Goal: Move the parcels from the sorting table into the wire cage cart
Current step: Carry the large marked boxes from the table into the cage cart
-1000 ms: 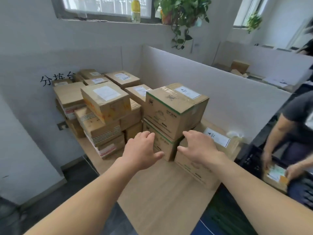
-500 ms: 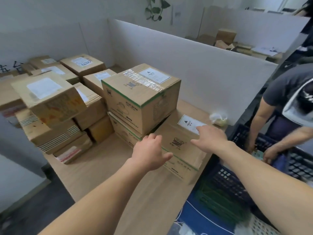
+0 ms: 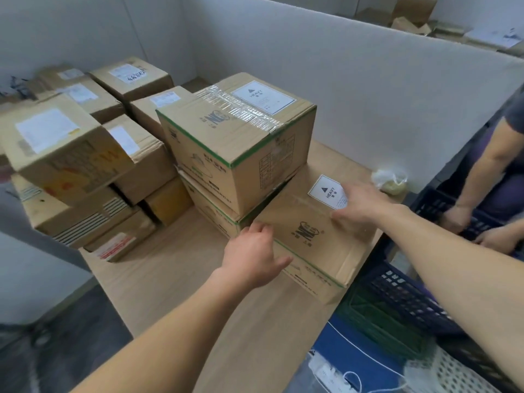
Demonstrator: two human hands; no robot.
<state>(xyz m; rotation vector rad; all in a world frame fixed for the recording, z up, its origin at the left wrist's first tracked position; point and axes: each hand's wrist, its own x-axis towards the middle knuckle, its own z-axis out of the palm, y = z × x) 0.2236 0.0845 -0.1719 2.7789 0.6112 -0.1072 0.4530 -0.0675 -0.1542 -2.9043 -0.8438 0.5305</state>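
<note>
- The left hand (image 3: 252, 258) is at the near-left corner of a low box (image 3: 309, 251). Its thumb reaches out along the near top edge and its fingers bend round the left side. The fingertips are hidden, so I cannot tell whether it has actually gripped the cardboard.
- The right hand (image 3: 360, 205) lies flat and relaxed on the top of the low box towards its far right, palm down. It partly covers a white HEAVY label (image 3: 323, 191) and grasps nothing.
- The low box rests on the sorting table (image 3: 175, 279), close to the table's right edge.
- Just off that edge, lower down, stand a dark blue lattice crate (image 3: 411, 299) and a green crate (image 3: 377, 319).
- Touching the low box's far-left side is a third box (image 3: 209, 205) with a green stripe. A tall box (image 3: 238, 143) sits on it, sealed with shiny tape and carrying its own white label (image 3: 263, 96).
- Left of this stack is a pile of parcels (image 3: 71, 154), with brown cartons several deep and the top one tilted.
- A small plastic bag (image 3: 390, 180) lies at the table's far right corner, against the white divider (image 3: 368, 95).
- At the right border another person's hand (image 3: 453, 219) reaches into a dark crate.
- Beyond the divider are more cartons (image 3: 414, 9), which are blurred.
</note>
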